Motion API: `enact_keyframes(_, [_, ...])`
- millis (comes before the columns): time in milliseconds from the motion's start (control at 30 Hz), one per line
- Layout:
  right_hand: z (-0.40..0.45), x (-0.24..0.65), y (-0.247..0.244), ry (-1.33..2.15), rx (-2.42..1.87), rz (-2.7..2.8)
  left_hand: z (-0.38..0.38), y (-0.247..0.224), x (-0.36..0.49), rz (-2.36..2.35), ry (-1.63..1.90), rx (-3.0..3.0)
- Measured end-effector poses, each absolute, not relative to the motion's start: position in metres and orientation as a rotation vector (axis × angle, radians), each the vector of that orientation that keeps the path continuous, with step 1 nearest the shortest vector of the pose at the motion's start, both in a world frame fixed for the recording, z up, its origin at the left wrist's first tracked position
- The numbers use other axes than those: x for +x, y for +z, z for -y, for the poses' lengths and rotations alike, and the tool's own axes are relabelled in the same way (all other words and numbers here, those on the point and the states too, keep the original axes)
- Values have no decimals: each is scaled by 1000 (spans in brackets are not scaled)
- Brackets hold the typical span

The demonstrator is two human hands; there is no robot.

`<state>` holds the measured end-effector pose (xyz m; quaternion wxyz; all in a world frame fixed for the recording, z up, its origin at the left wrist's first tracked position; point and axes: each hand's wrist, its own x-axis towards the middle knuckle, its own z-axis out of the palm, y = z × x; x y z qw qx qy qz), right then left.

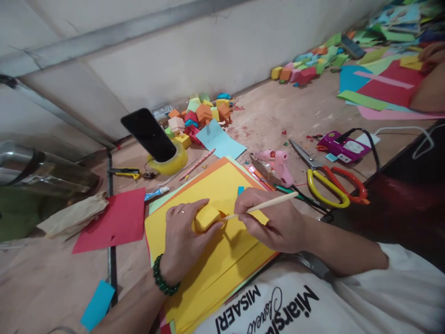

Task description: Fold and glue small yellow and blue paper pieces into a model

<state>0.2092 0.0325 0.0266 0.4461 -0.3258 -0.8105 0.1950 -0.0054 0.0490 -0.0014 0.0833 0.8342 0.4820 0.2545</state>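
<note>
My left hand point(184, 232) grips a small yellow paper box point(207, 218) between thumb and fingers, just over a stack of coloured paper with a yellow sheet point(194, 273) on top. In my right hand point(269, 220) is a thin pale wooden stick point(274, 201), held like a pen. Its narrow tip meets the right side of the box, beside a small flap; whether it goes inside cannot be made out. A small blue paper piece point(240, 190) shows behind my right fingers.
Beyond the stack lie a pink glue gun point(274, 162), scissors point(327, 185), a purple power strip point(344, 147) and folded paper boxes point(203, 113). A phone point(149, 134) leans on a tape roll point(170, 160). At left are a cutter point(125, 172) and a flask point(45, 169). Another person's hand point(431, 83) is far right.
</note>
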Motion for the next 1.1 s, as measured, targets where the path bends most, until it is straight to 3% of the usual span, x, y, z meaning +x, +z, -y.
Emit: enact_keyframes(1100, [-31, 203, 14, 300, -776, 2123, -45, 3, -2, -1385, 694, 2553])
